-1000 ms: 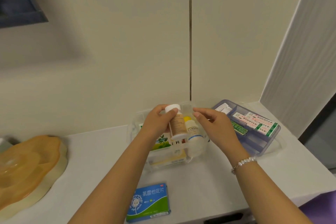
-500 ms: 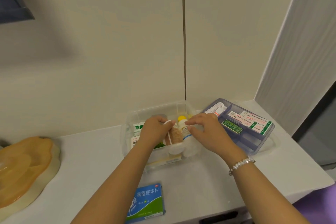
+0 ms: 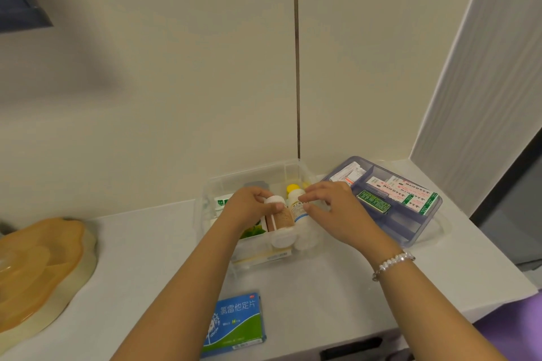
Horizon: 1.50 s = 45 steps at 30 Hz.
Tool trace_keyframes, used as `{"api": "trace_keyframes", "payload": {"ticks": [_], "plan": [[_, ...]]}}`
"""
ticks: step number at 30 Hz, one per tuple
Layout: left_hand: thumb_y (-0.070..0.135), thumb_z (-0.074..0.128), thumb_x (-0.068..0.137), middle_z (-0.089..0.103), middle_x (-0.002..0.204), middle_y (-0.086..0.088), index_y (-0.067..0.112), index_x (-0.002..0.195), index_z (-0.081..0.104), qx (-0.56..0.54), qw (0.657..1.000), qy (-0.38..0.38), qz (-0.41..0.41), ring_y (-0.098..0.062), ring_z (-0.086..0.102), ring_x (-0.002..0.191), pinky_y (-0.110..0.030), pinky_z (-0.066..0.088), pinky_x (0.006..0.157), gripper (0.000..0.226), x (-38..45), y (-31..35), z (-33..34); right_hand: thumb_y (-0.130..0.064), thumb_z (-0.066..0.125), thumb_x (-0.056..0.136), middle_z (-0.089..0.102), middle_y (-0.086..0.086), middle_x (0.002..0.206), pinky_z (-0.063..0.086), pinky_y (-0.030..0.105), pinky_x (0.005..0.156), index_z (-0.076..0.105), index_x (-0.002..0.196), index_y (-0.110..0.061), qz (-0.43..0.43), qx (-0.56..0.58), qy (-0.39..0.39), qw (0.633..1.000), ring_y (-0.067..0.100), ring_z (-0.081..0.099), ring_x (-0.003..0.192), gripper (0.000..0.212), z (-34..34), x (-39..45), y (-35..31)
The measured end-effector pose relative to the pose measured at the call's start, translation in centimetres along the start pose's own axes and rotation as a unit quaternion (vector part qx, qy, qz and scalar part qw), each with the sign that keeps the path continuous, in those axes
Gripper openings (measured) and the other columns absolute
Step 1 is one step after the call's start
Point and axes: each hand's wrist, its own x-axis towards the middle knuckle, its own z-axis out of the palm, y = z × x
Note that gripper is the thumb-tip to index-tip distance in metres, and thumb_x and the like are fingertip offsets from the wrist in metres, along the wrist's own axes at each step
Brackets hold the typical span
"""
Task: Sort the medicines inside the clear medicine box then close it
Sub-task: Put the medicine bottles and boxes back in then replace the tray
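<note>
Clear medicine box sits near the counter's back edge; left hand grips a brown-labelled bottle inside it, right hand seemingly pinches the yellow-capped bottle.

Head camera, one view only
It looked forward and down from above the white counter, close over the clear medicine box, facing the wall.

Blue-green box: "氯雷他定片", "14".
</note>
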Motion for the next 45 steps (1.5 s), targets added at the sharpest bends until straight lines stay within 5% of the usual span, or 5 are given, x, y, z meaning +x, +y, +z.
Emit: {"api": "trace_keyframes", "payload": {"ticks": [17, 23, 27, 35, 45], "plan": [[0.039, 0.062, 0.083, 0.066, 0.101, -0.004, 0.019, 0.101, 0.064, -0.09, 0.993, 0.066, 0.038, -0.015, 0.059, 0.084, -0.028, 0.048, 0.073, 0.028, -1.7, 0.6, 0.3, -0.024, 0.059, 0.087, 0.056, -0.009, 0.13, 0.031, 0.018, 0.096, 0.066, 0.113, -0.024, -0.046, 0.012, 0.004, 0.999, 0.006, 0.042, 0.121, 0.027, -0.7, -0.9, 1.0], [0.028, 0.055, 0.088, 0.063, 0.079, 0.008, 0.023, 0.081, 0.064, -0.107, 0.971, 0.188, 0.103, -0.007, 0.056, 0.072, -0.026, 0.043, 0.065, 0.012, -4.6, 3.8, 3.2, -0.019, 0.06, 0.086, 0.062, -0.009, 0.099, 0.04, 0.0, 0.063, 0.069, 0.106, -0.023, 0.004, 0.073, 0.145, 0.987, -0.002, 0.054, 0.081, 0.022, -2.9, -2.4, 2.7], [0.025, 0.053, 0.089, 0.064, 0.077, 0.008, 0.023, 0.084, 0.064, -0.13, 0.966, 0.175, 0.141, 0.0, 0.058, 0.067, -0.019, 0.043, 0.064, 0.012, -6.3, 6.3, 6.7, -0.019, 0.057, 0.087, 0.064, -0.003, 0.09, 0.039, 0.018, 0.065, 0.066, 0.107, -0.02, 0.109, 0.053, 0.202, 0.972, 0.009, 0.054, 0.074, 0.022, -5.3, -3.7, 5.8], [0.018, 0.054, 0.089, 0.064, 0.078, 0.006, 0.02, 0.083, 0.062, -0.175, 0.963, 0.105, 0.176, 0.0, 0.059, 0.071, -0.011, 0.043, 0.065, 0.01, -7.1, 9.2, 13.4, -0.027, 0.06, 0.086, 0.064, 0.012, 0.11, 0.042, 0.026, 0.066, 0.047, 0.121, -0.014, 0.264, 0.007, 0.116, 0.958, 0.025, 0.062, 0.09, 0.04, -8.0, -6.6, 11.7], [0.024, 0.061, 0.085, 0.059, 0.088, -0.002, 0.017, 0.091, 0.052, -0.136, 0.982, 0.119, 0.057, -0.013, 0.056, 0.078, -0.009, 0.035, 0.058, 0.012, -3.9, 7.2, 18.9, -0.025, 0.055, 0.088, 0.067, 0.005, 0.053, 0.043, 0.014, 0.035, 0.06, 0.078, -0.008, 0.304, 0.083, 0.033, 0.948, 0.011, 0.06, 0.039, 0.021, -6.8, -5.5, 12.7]]}}
